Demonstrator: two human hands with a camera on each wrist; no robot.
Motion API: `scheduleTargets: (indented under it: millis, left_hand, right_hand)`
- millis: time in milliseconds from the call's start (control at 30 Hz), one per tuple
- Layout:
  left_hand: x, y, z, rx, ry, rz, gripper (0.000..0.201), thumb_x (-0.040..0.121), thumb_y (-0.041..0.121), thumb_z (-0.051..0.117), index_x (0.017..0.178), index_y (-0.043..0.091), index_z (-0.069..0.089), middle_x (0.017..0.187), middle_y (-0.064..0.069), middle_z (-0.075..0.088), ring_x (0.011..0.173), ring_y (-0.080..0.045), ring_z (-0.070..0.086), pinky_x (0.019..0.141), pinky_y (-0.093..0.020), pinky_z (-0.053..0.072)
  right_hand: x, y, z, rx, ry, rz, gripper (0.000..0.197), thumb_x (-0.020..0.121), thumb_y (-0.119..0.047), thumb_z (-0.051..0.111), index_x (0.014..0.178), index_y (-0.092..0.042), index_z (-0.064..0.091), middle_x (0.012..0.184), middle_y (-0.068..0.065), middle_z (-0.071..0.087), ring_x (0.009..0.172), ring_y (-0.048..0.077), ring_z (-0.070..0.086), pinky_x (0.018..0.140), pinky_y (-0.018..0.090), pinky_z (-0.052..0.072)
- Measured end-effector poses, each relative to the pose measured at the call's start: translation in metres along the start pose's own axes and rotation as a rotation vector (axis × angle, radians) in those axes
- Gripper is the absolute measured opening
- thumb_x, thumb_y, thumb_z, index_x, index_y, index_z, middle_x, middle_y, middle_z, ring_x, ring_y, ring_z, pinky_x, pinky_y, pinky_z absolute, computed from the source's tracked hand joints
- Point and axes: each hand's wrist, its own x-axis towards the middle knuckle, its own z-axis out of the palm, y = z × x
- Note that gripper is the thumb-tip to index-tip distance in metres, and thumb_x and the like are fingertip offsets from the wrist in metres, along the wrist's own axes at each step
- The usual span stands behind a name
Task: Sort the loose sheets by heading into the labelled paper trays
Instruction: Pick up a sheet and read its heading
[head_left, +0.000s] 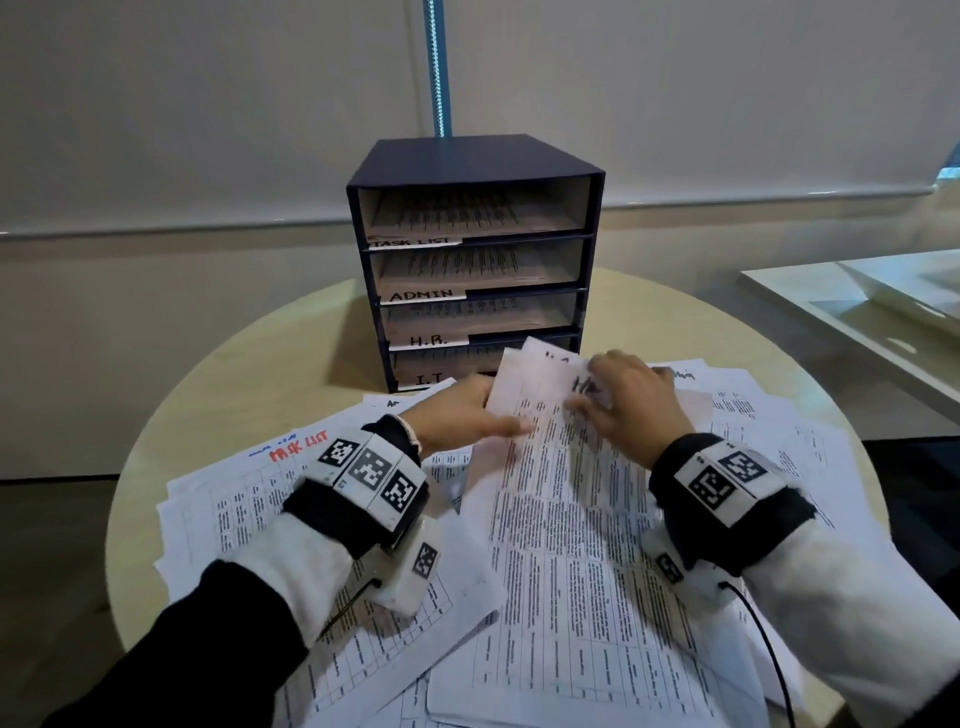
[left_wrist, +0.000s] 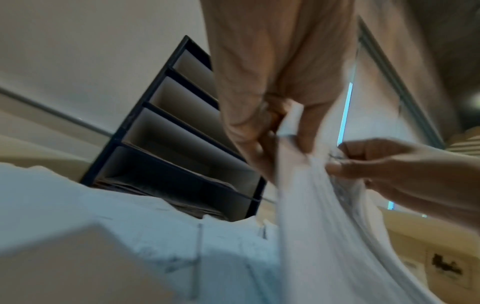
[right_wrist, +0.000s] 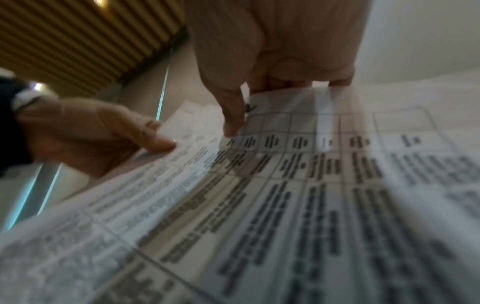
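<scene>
A dark navy four-tier paper tray unit (head_left: 475, 166) stands at the centre of the head view, at the far side of a round pale wooden worktop (head_left: 270, 374). White labels on its shelf fronts read TASK LIST, ADMIN, H.R. and I.T. from top to bottom, and printed sheets lie inside each tier. Just below it in the frame, both hands hold up the far end of a thin sheaf of white printed sheets with tabled text (head_left: 540, 415), in front of the lowest tier. The left hand (head_left: 457, 415) grips the sheaf's left edge, thumb on top and fingers (left_wrist: 249, 152) curled beneath. The right hand (head_left: 631, 402) pinches the top sheet near its handwritten heading, which is too blurred to read; its thumb (right_wrist: 233, 115) presses on the printed face. The lower half of the head view is covered by a spread of loose white printed sheets (head_left: 597, 597) lying overlapped on the worktop; one at the left bears a red and blue TASK LIST heading (head_left: 298, 444).
</scene>
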Motion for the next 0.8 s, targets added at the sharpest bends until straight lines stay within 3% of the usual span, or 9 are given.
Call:
scheduleTargets:
  millis: [67, 167, 267, 367, 433, 500, 567, 667, 800]
  left_hand:
    - [-0.002, 0.011, 0.003, -0.010, 0.202, 0.014, 0.016, 0.092, 0.016, 0.054, 0.102, 0.006, 0.061, 0.097, -0.006, 0.068, 0.088, -0.019, 0.065, 0.083, -0.033, 0.054]
    - [-0.002, 0.025, 0.001, -0.140, 0.444, 0.082, 0.012, 0.095, 0.013, 0.047, 0.095, 0.008, 0.059, 0.083, 0.000, 0.063, 0.075, -0.015, 0.062, 0.066, -0.024, 0.052]
    - [-0.008, 0.038, -0.008, -0.347, 0.600, 0.164, 0.017, 0.095, 0.011, 0.048, 0.106, 0.004, 0.059, 0.092, -0.007, 0.064, 0.082, -0.019, 0.063, 0.073, -0.031, 0.055]
    - [-0.012, 0.049, -0.013, -0.553, 0.676, 0.235, 0.025, 0.095, 0.013, 0.049, 0.116, 0.001, 0.056, 0.106, -0.010, 0.066, 0.099, -0.024, 0.064, 0.088, -0.039, 0.054]
    - [-0.013, 0.058, -0.016, -0.579, 0.695, 0.300, 0.028, 0.094, 0.013, 0.050, 0.120, 0.003, 0.053, 0.116, -0.013, 0.064, 0.107, -0.026, 0.062, 0.092, -0.043, 0.052]
    - [-0.014, 0.069, -0.021, -0.588, 0.715, 0.376, 0.031, 0.094, 0.011, 0.050, 0.124, 0.004, 0.049, 0.119, -0.015, 0.062, 0.109, -0.028, 0.061, 0.095, -0.047, 0.049]
    - [-0.015, 0.080, -0.029, -0.589, 0.764, 0.438, 0.028, 0.094, 0.009, 0.049, 0.121, 0.007, 0.046, 0.120, -0.014, 0.061, 0.111, -0.027, 0.060, 0.096, -0.048, 0.048]
    - [-0.018, 0.091, -0.040, -0.544, 0.795, 0.509, 0.018, 0.093, 0.008, 0.050, 0.106, 0.021, 0.048, 0.116, -0.010, 0.062, 0.110, -0.025, 0.060, 0.096, -0.048, 0.049]
    - [-0.020, 0.071, -0.042, -0.478, 0.773, 0.421, 0.035, 0.089, 0.016, 0.057, 0.121, 0.005, 0.047, 0.118, -0.013, 0.062, 0.107, -0.026, 0.062, 0.094, -0.046, 0.050]
  right_hand:
    - [0.006, -0.001, -0.009, 0.175, 0.165, 0.085, 0.026, 0.085, -0.036, 0.061, 0.094, -0.019, 0.043, 0.095, -0.002, 0.049, 0.091, 0.015, 0.042, 0.099, 0.037, 0.029]
    - [0.014, 0.013, -0.021, 0.331, 0.416, 0.282, 0.065, 0.075, -0.038, 0.072, 0.125, -0.010, 0.042, 0.128, 0.009, 0.047, 0.119, 0.026, 0.040, 0.103, 0.039, 0.027]
    - [0.018, 0.037, -0.027, 0.547, 0.456, 0.447, 0.093, 0.068, -0.040, 0.077, 0.139, -0.007, 0.028, 0.143, 0.013, 0.034, 0.132, 0.027, 0.033, 0.111, 0.045, 0.026]
    - [0.016, 0.047, -0.036, 1.099, 0.318, 0.306, 0.069, 0.067, -0.034, 0.076, 0.122, -0.003, 0.051, 0.121, 0.015, 0.061, 0.102, 0.020, 0.063, 0.098, 0.043, 0.047]
    - [0.017, 0.043, -0.047, 1.093, 0.411, 0.220, 0.042, 0.076, -0.025, 0.071, 0.110, -0.002, 0.061, 0.093, 0.002, 0.073, 0.075, 0.007, 0.068, 0.082, 0.031, 0.056]
    - [0.021, 0.035, -0.062, 1.101, 0.523, 0.151, 0.028, 0.086, -0.010, 0.061, 0.113, -0.003, 0.059, 0.069, -0.018, 0.071, 0.063, -0.004, 0.065, 0.069, 0.017, 0.055]
    - [0.023, 0.023, -0.076, 1.125, 0.572, 0.077, 0.021, 0.088, -0.008, 0.058, 0.109, -0.009, 0.059, 0.067, -0.025, 0.069, 0.067, -0.006, 0.065, 0.066, 0.012, 0.053]
    - [0.027, 0.010, -0.082, 1.149, 0.603, 0.045, 0.023, 0.085, -0.009, 0.060, 0.108, -0.011, 0.060, 0.079, -0.017, 0.072, 0.080, 0.003, 0.068, 0.075, 0.020, 0.055]
    - [0.024, 0.006, -0.061, 1.204, 0.551, 0.069, 0.032, 0.083, -0.006, 0.064, 0.115, -0.005, 0.058, 0.081, -0.018, 0.072, 0.081, 0.003, 0.067, 0.073, 0.019, 0.055]
